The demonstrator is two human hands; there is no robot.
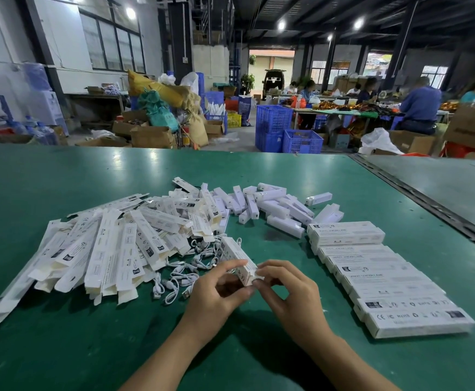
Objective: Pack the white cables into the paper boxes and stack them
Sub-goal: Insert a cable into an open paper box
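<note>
Both hands hold one long white paper box (236,256) a little above the green table, its near end toward me. My left hand (218,292) grips that end from the left. The fingertips of my right hand (290,289) pinch the end flap from the right. Loose white cables (185,273) lie tangled on the table just left of the box. A heap of flat, unfolded boxes (112,246) lies further left. At the right, a row of closed boxes (383,277) lies side by side, running toward me.
Small white plastic parts (273,206) are scattered behind the box. The green table (61,348) meets a second table at a dark seam (428,201) on the right. Beyond the far edge stand blue crates (287,131), cartons and seated workers.
</note>
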